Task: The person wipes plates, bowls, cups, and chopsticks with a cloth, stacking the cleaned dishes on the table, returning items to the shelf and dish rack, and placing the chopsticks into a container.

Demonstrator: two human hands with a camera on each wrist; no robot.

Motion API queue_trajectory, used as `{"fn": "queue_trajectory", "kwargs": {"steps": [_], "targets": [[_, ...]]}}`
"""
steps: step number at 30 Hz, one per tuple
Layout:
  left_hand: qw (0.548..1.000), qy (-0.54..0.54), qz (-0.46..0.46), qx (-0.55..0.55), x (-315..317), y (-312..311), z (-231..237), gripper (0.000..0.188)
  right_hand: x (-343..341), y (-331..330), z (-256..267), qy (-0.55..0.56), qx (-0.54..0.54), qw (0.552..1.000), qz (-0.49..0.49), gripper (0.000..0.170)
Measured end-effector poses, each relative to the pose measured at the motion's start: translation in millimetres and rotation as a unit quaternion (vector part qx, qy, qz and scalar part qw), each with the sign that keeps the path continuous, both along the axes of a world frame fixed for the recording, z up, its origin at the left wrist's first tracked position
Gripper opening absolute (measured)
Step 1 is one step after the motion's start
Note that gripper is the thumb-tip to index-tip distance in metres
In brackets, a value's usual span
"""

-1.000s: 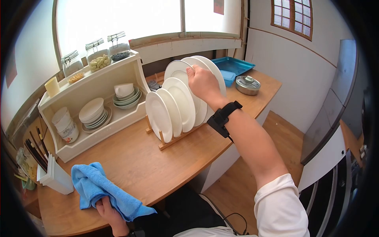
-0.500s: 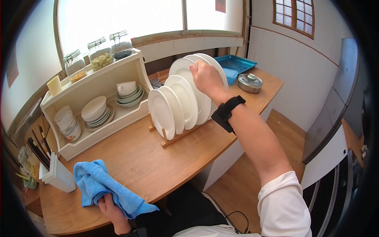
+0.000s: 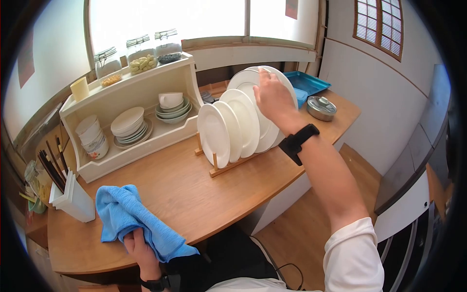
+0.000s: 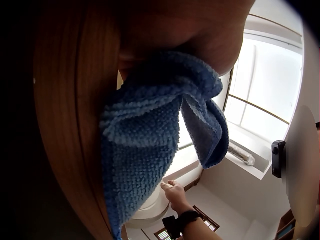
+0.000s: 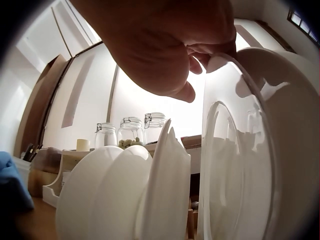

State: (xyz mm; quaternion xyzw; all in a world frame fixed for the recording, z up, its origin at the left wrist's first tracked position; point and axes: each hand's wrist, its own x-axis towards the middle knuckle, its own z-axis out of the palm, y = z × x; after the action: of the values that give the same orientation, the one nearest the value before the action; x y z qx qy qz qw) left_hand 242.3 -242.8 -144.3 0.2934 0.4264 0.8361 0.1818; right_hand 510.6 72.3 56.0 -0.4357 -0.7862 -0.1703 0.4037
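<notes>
A crumpled blue cloth point(image 3: 141, 219) is in my left hand point(image 3: 138, 246), whose fingers grip it at the table's front edge. In the left wrist view the cloth point(image 4: 145, 150) hangs in folds below that hand. White plates point(image 3: 213, 136) stand on edge in a wooden dish rack point(image 3: 227, 169). Over the rack's far part is my right hand point(image 3: 276, 100), its fingertips at the top rim of a large plate point(image 3: 242, 80). The right wrist view has the thumb point(image 5: 185, 93) apart from that plate point(image 5: 240, 165), with the other fingers by its rim.
Left of the rack, a cream shelf point(image 3: 131, 153) holds bowls and small plates, with glass jars point(image 3: 142, 58) on top. A white holder point(image 3: 75, 197) with chopsticks stands at the left. Beyond the rack are a lidded pot point(image 3: 321, 108) and a blue tray point(image 3: 309, 82).
My right thumb has come off the plate's rim and the fingers have loosened, while the plate stands in the rack. The left hand still holds the cloth. The head view has shifted slightly.
</notes>
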Motion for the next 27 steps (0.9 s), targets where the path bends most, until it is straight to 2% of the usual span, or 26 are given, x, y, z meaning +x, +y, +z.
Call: {"fn": "queue_trajectory", "kwargs": {"steps": [3,6,7,8,10,11,13,15,17,18,20,21,22,23,24,26,27], "targets": [[1.0,0.016,-0.019,-0.004,3.1,-3.7,4.9,0.034,3.8,2.2,-1.5,-0.033,0.017,0.999,-0.016,0.049],[0.996,0.037,0.044,-0.069,-2.6,-5.5,-2.4,0.034,6.2,7.0,-8.2,-0.046,0.055,0.997,0.003,0.048],[0.996,0.037,0.037,-0.067,-1.8,-4.2,-1.1,0.034,6.4,5.8,-10.3,-0.055,0.057,0.997,0.006,0.049],[0.997,0.037,0.03,-0.065,1.4,-2.6,2.5,0.034,5.5,8.3,-14.4,-0.074,0.104,0.992,-0.009,0.049],[0.997,0.054,-0.034,-0.034,7.4,-3.1,12.1,0.03,3.1,4.1,-15.2,-0.078,0.132,0.988,0.004,0.049],[0.998,0.056,-0.018,-0.038,9.1,-3.5,14.2,0.03,2.2,0.4,-13.8,-0.072,0.111,0.991,0.016,0.048],[0.997,0.038,-0.059,-0.036,10.8,-2.2,18.2,0.024,-1.3,-7.5,-9.3,-0.064,0.091,0.993,0.03,0.047],[0.996,0.044,-0.071,-0.036,12.0,-2.9,20.7,0.023,-0.3,-13.8,-6.5,-0.083,0.164,0.982,0.03,0.045],[0.992,0.052,-0.1,-0.052,18.9,-5.7,30.8,0.022,-13.8,-49.8,-0.1,-0.07,0.225,0.968,0.085,0.042],[0.993,0.053,-0.099,-0.049,21.7,-7.4,35.0,0.022,-22.9,-75.5,-0.8,-0.029,0.129,0.976,0.174,0.044],[0.962,0.206,-0.166,-0.072,23.1,-11.4,38.0,0.025,-40.2,-123.0,-13.8,0.021,-0.072,0.941,0.33,0.049],[0.939,0.262,-0.212,-0.07,20.8,-10.8,38.3,0.031,-47.5,-140.7,-22.4,0.029,-0.172,0.901,0.396,0.052],[0.939,0.262,-0.212,-0.073,23.1,-9.0,45.5,0.031,-55.5,-155.5,-32.9,0.049,-0.286,0.851,0.437,0.056],[0.918,0.29,-0.254,-0.09,28.4,-7.6,58.1,0.033,-61.9,-166.1,-40.8,0.065,-0.396,0.785,0.472,0.06],[0.896,0.316,-0.293,-0.106,30.9,-8.4,64.8,0.035,-66.8,-172.2,-44.2,0.065,-0.398,0.781,0.476,0.06],[0.89,0.343,-0.274,-0.122,25.5,-13.4,60.6,0.039,-76.6,-180.1,-48.5,0.008,-0.517,0.707,0.482,0.06],[0.887,0.356,-0.263,-0.132,22.6,-16.3,60.3,0.042,-79.4,-181.0,-53.1,0.003,-0.516,0.704,0.488,0.06]]}}
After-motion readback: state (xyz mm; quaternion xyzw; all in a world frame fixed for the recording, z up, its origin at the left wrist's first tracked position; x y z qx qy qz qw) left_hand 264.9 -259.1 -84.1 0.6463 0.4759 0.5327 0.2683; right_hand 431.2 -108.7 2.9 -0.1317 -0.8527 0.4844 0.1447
